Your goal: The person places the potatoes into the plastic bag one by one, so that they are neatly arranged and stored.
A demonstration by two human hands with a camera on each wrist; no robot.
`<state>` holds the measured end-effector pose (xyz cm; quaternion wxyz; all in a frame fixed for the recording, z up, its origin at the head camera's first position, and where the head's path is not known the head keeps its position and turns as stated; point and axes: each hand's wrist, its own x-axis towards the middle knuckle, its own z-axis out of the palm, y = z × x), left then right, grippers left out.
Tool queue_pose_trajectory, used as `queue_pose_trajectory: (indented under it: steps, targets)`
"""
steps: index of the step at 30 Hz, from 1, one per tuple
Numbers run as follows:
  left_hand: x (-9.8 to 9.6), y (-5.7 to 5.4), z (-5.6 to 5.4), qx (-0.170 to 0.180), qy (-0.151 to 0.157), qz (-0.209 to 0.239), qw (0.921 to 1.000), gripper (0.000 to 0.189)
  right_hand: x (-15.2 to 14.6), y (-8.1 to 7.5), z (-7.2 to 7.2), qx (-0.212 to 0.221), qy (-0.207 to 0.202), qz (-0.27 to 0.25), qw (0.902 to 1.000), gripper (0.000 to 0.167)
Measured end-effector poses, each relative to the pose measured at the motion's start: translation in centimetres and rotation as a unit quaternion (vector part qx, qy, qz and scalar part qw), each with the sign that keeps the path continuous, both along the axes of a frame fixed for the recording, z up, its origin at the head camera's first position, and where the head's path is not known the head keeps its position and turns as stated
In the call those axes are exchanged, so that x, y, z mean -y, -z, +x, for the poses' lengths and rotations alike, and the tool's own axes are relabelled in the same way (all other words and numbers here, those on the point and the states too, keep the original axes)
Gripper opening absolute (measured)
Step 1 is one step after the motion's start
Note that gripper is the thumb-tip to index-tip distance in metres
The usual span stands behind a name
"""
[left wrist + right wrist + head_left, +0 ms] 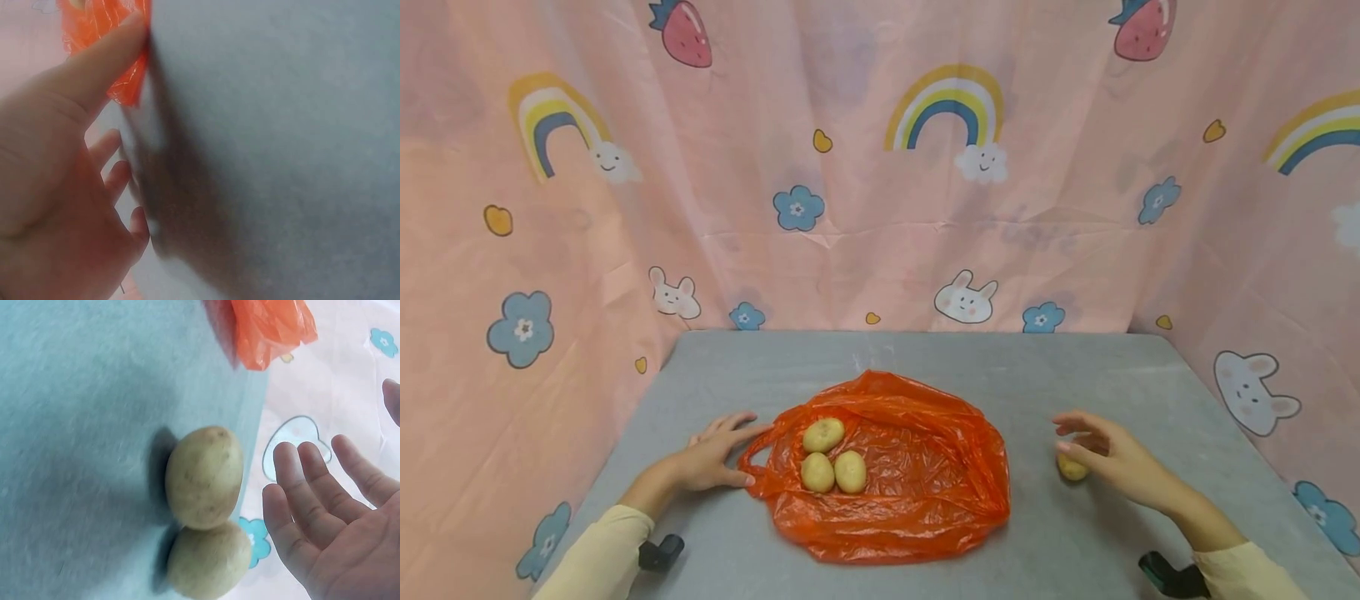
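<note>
Where the right hand hovers, it obscures potatoes.

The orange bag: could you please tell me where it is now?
In the head view, the orange bag lies at lower centre on the grey table, between the left hand and right hand.

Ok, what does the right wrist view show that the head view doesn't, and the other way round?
Only the right wrist view plainly shows two loose potatoes on the table; in the head view, the right hand partly covers that spot and just one can be made out.

Only the head view shows the three bagged potatoes and the left hand at the handle.

Both show the right hand, the table, the patterned pink curtain and the orange bag, though the wrist view catches only part of it.
</note>
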<state>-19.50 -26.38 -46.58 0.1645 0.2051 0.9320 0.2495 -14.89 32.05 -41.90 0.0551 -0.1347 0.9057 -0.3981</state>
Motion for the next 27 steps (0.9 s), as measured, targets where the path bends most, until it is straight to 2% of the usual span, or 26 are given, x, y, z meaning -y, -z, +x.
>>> queue_pose_trajectory:
  steps: [7,11,18,27]
  targets:
    - [0.0,0.1,0.0,0.000,0.001,0.003,1.0000,0.083,-1.5,0.6,0.5,-0.001,0.010,0.003,0.9999,0.042]
    - [0.1,0.3,-0.1,0.006,-0.007,0.003,0.9999,0.083,-2.4,1.2,0.7,-0.022,0.007,0.002,0.9997,0.038]
    - [0.2,0.3,0.0,-0.007,0.001,0.008,0.9999,0.083,-3.5,2.1,1.0,-0.062,0.004,-0.001,0.9981,0.033]
    - [0.1,0.0,0.1,-0.006,0.002,0.004,1.0000,0.083,-3.8,3.0,1.5,-0.046,0.023,0.030,0.9982,0.037]
